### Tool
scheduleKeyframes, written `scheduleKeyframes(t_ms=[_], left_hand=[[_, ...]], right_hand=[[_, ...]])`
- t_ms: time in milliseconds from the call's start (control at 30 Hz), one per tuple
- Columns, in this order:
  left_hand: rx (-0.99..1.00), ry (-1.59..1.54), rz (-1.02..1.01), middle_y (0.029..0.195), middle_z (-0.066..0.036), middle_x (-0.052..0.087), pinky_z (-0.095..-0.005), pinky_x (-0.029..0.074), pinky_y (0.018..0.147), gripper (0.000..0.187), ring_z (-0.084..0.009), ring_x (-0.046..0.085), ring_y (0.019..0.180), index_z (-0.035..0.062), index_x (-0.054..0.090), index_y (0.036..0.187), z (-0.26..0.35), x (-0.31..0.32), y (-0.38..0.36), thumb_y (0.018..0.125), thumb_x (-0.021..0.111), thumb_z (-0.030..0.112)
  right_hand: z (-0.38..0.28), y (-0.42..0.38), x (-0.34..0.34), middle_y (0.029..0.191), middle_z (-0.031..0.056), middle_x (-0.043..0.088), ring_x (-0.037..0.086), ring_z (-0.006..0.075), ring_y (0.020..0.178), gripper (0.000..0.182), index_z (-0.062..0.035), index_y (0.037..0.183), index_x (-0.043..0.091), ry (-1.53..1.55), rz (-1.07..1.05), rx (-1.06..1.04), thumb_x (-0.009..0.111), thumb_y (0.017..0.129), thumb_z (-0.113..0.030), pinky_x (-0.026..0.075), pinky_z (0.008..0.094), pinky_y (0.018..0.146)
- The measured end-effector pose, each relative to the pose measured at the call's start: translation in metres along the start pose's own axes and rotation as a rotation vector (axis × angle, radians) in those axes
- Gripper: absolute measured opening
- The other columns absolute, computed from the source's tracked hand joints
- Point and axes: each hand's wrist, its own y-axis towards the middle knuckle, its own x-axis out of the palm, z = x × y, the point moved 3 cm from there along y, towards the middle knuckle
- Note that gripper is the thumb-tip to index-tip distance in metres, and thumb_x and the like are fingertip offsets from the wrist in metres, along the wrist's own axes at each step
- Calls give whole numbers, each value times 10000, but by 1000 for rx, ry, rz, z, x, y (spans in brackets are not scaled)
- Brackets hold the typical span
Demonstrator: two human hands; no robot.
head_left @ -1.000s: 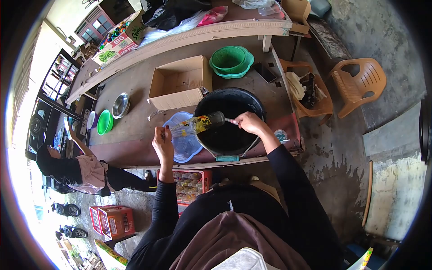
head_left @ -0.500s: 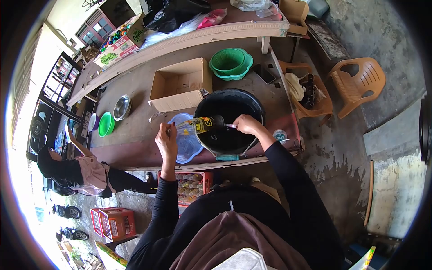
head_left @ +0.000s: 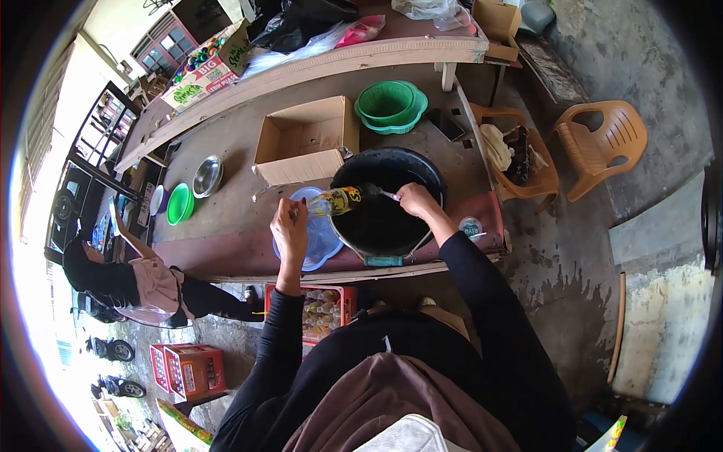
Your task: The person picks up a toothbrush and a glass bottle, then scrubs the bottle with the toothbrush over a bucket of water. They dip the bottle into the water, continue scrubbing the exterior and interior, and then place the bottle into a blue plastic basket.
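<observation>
My left hand is closed around the neck of a clear glass bottle with a yellow and black print. The bottle lies nearly level, its base pointing right over the rim of a black bucket. In my right hand is the handle of a brush, whose dark head is at the bottle's base. Exact contact there is hard to make out. Below the bottle and left of the bucket sits a light blue plastic basin.
Around the bucket are a cardboard box, green basins, a phone and a plastic cup. Metal and green bowls stand left. A red crate of bottles is below the table edge. Another person stands left.
The bottle and brush have risen slightly in view, and the bottle's tilt has changed a little. Both hands keep their grip. The whole view has shifted slightly.
</observation>
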Motion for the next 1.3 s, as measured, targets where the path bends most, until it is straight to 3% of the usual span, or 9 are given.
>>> scheduleKeyframes(t_ms=[100, 233, 367, 567, 767, 867, 1000, 1233, 1300], left_hand=[[-20, -9, -48, 644, -142, 559, -341, 422, 529, 165, -220, 508, 529, 8, 539, 827, 12, 2, 6, 873, 639, 131], [-83, -57, -177, 694, -158, 597, -346, 451, 566, 154, -268, 582, 584, -7, 550, 833, 22, 7, 9, 857, 651, 107], [-1, -83, -189, 703, -152, 605, -341, 458, 583, 168, -266, 587, 596, -13, 559, 836, 21, 23, 6, 847, 669, 114], [76, -65, -306, 770, -153, 636, -335, 474, 630, 236, -241, 617, 662, -13, 614, 903, 22, 48, 9, 808, 728, 171], [96, -109, -459, 821, -179, 644, -388, 502, 694, 294, -342, 644, 771, -20, 625, 887, 24, 87, 11, 755, 768, 200], [97, -113, -508, 848, -187, 657, -384, 508, 714, 322, -333, 654, 796, -25, 653, 901, 23, 102, 11, 724, 789, 207], [-38, -199, -609, 869, -197, 665, -383, 513, 743, 367, -332, 658, 823, -26, 667, 917, 3, 130, 9, 678, 809, 213], [49, -101, -696, 888, -205, 671, -386, 518, 778, 445, -336, 662, 850, -21, 659, 936, -5, 159, 12, 631, 800, 271], [-115, -34, -678, 913, -203, 677, -376, 518, 807, 482, -335, 664, 887, -10, 658, 941, -11, 169, 10, 614, 789, 318]], right_hand=[[-15, -16, -14, 1028, 181, 675, 639, 377, 980, 225, -70, 967, 711, -102, -208, -233, 549, 904, -213, 515, 445, 842], [-31, -50, -33, 1031, 170, 672, 644, 357, 966, 201, -105, 970, 706, 70, 100, -113, 541, 856, -120, 516, 446, 830], [-59, -92, -21, 999, 153, 620, 633, 374, 901, 230, -112, 1037, 678, 111, 212, -403, 571, 835, -85, 514, 462, 802], [-46, -97, -19, 973, 153, 601, 639, 364, 892, 200, -96, 1009, 673, -47, 122, -283, 557, 847, -76, 521, 452, 791], [-45, -77, -39, 1041, 181, 638, 657, 380, 903, 207, -68, 970, 700, 36, 156, -275, 542, 837, -73, 530, 448, 796], [-27, -60, -32, 1010, 220, 645, 664, 386, 904, 198, 32, 925, 678, -373, 162, -131, 539, 836, -78, 540, 437, 782], [-28, -70, -39, 1028, 209, 633, 665, 383, 882, 189, 14, 919, 670, -286, 155, -193, 517, 855, -75, 539, 445, 771], [-24, -86, -62, 1037, 192, 610, 667, 375, 842, 202, 6, 943, 661, -195, 313, -141, 493, 884, -90, 538, 457, 755], [-23, -84, -60, 1045, 200, 610, 668, 378, 841, 203, 16, 932, 666, -182, 323, -146, 498, 878, -84, 540, 455, 749]])
